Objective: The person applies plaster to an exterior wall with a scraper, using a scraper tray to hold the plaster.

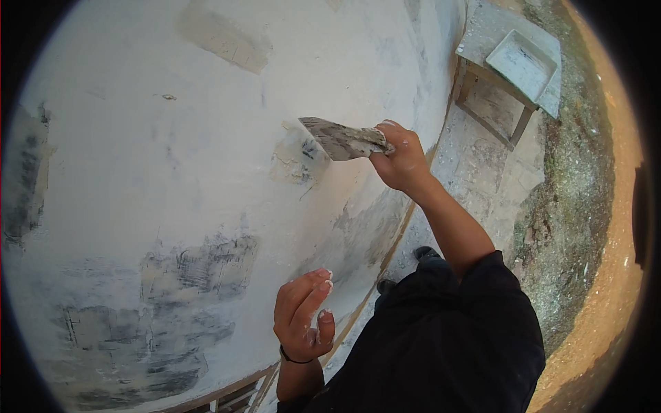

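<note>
My right hand point(405, 160) is wrapped round the handle of a wide putty knife point(339, 139), whose metal blade is smeared with grey and white filler. The blade's edge is beside a rough patch point(292, 162) of bare, dark-marked plaster on the pale wall point(213, 144). Whether it touches the wall there I cannot tell. Lower down, my left hand point(304, 318) is in front of the wall with its fingers loosely bent and apart, and nothing in it. White filler sticks to its fingertips, and a dark band circles the wrist.
A low table point(475, 43) at the far right bears a white tray point(518, 63) with residue in it. Larger grey unfinished patches point(196, 282) mark the wall at lower left. My shoes point(425, 253) stand on a spattered paved strip; mossy ground and orange soil point(592, 310) lie to the right.
</note>
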{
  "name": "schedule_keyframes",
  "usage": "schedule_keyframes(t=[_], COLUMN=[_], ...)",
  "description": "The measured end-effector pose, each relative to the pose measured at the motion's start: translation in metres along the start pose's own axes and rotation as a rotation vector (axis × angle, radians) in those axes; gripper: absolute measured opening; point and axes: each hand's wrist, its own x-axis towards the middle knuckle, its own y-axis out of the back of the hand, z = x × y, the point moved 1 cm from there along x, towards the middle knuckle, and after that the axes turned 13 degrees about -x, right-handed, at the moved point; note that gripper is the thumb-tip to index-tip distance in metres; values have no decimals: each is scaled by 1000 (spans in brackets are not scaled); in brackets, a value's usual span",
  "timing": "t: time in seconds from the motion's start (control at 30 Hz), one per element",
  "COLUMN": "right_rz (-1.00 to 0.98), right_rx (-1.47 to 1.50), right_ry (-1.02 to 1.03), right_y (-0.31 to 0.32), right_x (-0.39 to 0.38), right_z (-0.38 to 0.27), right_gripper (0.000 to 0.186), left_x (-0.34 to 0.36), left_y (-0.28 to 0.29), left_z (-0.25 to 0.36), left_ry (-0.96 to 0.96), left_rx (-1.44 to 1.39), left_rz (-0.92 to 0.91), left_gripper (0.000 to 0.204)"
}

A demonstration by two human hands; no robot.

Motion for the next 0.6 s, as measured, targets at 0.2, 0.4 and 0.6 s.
schedule_keyframes(t=[0.2,0.4,0.6], right_rz=[151,148,54], right_rx=[-358,-459,-431], right_ry=[188,283,394], right_y=[-18,-74,-81], right_x=[-22,-51,-81], right_z=[-32,-76,-97], right_gripper=[27,23,16], left_x=[-3,-2,5], left_y=[-2,0,-6], left_z=[2,2,0], left_ry=[10,15,9], left_rx=[11,7,-17], left_rz=[-2,-22,-44], left_gripper=[26,26,26])
